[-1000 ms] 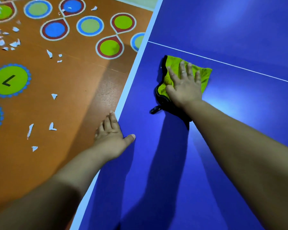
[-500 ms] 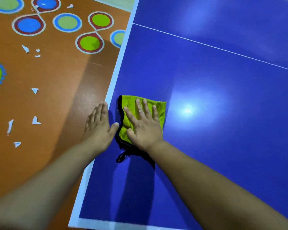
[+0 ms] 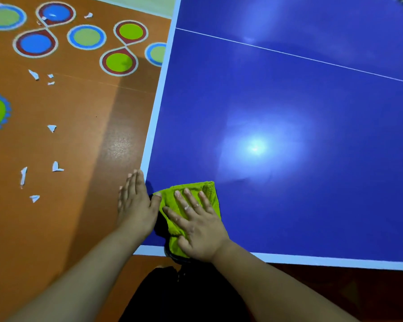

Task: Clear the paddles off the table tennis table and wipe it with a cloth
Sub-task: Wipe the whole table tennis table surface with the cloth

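The blue desk (image 3: 289, 205) fills most of the view, and no paddles are seen on the part shown, so clearing is judged done here. The orange floor (image 3: 79, 140) is seen beside it. The green cloth (image 3: 209, 191) has been drawn back from near the white centre line to the near left corner, where its lower edge now overhangs the white border; one wiping stroke is judged finished. It is pressed flat by the right hand (image 3: 197, 225), fingers (image 3: 191, 201) straight and spread. The left hand (image 3: 135, 205) is laid flat at the side edge, nothing held, its thumb at the cloth's edge. Small paper scraps (image 3: 56, 167) are scattered on the floor.
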`<state>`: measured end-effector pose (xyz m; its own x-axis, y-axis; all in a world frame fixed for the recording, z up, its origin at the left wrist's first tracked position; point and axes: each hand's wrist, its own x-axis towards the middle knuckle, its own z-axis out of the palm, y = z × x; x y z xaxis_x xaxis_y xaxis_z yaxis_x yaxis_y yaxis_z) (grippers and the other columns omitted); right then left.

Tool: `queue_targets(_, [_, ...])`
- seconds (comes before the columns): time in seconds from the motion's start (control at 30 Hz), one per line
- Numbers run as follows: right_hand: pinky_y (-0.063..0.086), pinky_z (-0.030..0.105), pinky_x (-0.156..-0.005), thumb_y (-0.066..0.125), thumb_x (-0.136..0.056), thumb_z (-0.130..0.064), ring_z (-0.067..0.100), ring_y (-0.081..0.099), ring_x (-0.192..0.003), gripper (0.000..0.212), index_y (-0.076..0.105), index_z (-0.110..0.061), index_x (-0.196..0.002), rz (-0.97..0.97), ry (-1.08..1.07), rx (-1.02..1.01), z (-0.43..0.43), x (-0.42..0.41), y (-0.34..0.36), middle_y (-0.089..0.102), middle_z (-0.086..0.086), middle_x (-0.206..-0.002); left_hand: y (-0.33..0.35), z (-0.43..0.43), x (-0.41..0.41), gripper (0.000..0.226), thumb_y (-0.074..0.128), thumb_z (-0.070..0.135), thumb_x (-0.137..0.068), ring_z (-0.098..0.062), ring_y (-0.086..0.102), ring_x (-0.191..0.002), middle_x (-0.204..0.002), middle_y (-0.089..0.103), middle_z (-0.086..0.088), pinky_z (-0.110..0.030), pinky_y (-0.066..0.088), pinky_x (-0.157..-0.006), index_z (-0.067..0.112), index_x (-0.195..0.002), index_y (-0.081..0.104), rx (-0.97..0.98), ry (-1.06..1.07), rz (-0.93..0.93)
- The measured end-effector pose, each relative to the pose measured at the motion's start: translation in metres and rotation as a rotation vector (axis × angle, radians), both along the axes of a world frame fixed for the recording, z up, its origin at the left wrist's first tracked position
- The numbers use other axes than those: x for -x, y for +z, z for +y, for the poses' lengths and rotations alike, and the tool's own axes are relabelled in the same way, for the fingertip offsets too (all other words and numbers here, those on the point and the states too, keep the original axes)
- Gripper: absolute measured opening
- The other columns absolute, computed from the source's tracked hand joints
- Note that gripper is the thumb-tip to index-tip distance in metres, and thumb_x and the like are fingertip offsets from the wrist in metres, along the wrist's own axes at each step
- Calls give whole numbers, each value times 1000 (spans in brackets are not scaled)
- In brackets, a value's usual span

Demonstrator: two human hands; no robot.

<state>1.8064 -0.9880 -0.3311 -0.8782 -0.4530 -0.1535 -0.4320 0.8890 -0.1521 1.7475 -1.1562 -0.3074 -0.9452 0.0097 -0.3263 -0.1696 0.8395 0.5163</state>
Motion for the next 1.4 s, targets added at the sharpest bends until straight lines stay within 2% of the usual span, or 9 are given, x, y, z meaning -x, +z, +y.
queue_targets(0.17, [14, 53, -116, 39, -76, -44, 27, 15, -148, 72, 36, -35, -147, -16, -7, 27, 16, 8, 0, 23, 7, -158, 11, 16, 16, 67, 37, 34, -98, -14, -6, -145, -158, 1, -4, -31, -6, -115, 11, -150, 1, -12, -47, 7])
queue_targets(0.3, [12, 53, -115, 41, -73, -45, 28, 17, -147, 75, 36, -34, -147, 17, -131, 27, 38, 48, -2, 24, 7, -158, 15, 32, 38, 65, 42, 32, -97, -16, 0, -145, -158, 11, -5, -32, -1, -115, 14, -150, 9, -40, -35, 6])
queue_targets(0.4, [9, 51, -116, 38, -74, -44, 29, 19, -147, 73, 39, -34, -146, 29, -242, 28, 68, 98, -5, 27, 8, -157, 14, 52, 56, 68, 44, 33, -96, -13, -5, -145, -158, 8, -1, -31, -1, -115, 17, -151, 7, -33, -63, 26])
queue_targets(0.57, [0, 47, -118, 26, -74, -49, 25, 8, -149, 76, 30, -38, -149, 42, -326, -7, 117, 185, -8, 15, 5, -161, 6, 103, 98, 84, 52, 40, -91, -10, -15, -143, -158, -4, 4, -31, -9, -115, 18, -150, -3, 38, -168, 56])
queue_targets(0.77, [-5, 47, -119, 13, -71, -57, 21, -1, -149, 81, 21, -41, -150, 51, -372, -27, 175, 292, -8, 5, 1, -162, -1, 182, 169, 97, 56, 50, -84, -14, -18, -143, -158, -12, 1, -33, -13, -114, 17, -150, -6, 130, -212, 78])
queue_targets(0.87, [-9, 45, -118, 20, -78, -59, 19, -4, -149, 74, 18, -43, -150, 56, -395, -46, 205, 347, -11, 3, 0, -162, -6, 219, 202, 100, 59, 53, -81, -17, -16, -143, -158, -9, -2, -37, -12, -114, 17, -150, -2, 160, -196, 92])
queue_targets(1.03, [-7, 46, -119, 37, -90, -59, 19, -4, -149, 66, 17, -43, -151, 58, -414, -40, 254, 429, -13, 1, -2, -162, -13, 269, 242, 95, 62, 50, -79, -18, -11, -144, -158, 0, -4, -37, -11, -115, 15, -150, 8, 161, -173, 158])
queue_targets(1.17, [-5, 46, -119, 38, -91, -53, 19, -2, -149, 63, 18, -43, -150, 73, -399, -56, 300, 478, -10, 2, -1, -163, -17, 292, 261, 89, 66, 43, -78, -20, -3, -145, -157, 12, -6, -37, -8, -115, 13, -148, 21, 133, -119, 217])
queue_targets(1.4, [-4, 46, -119, 36, -93, -46, 23, -1, -149, 61, 19, -40, -151, 67, -487, -78, 385, 496, -12, 3, 3, -162, -25, 322, 271, 69, 56, 34, -89, -17, 0, -144, -155, 18, -6, -35, -4, -116, 9, -146, 26, 97, -7, 212])
